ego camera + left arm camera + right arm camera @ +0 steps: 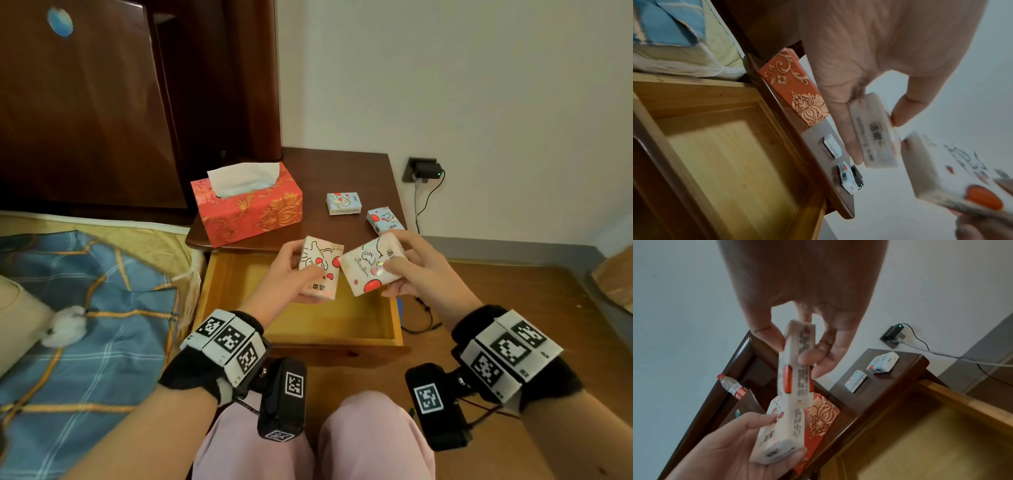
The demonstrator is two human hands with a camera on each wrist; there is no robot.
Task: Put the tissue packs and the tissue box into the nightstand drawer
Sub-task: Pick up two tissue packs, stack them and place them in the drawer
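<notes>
My left hand [301, 270] grips a pink-white tissue pack [320, 265] and my right hand [404, 263] grips a second one [371, 265]; both hover side by side over the open wooden drawer [239, 281]. In the left wrist view the left pack [873, 131] sits between thumb and fingers, the right pack [953, 170] beside it. The right wrist view shows the right pack [797, 363] edge-on above the left one [781, 431]. On the nightstand top [342, 168] stand a red tissue box [246, 202] and two small blue packs [343, 203] [385, 219].
A bed with a blue plaid blanket [85, 308] lies to the left, its dark headboard [85, 102] behind. A wall socket with charger [424, 169] and cable hangs right of the nightstand. A water bottle [731, 386] stands on the headboard. My knees [308, 438] are below the drawer.
</notes>
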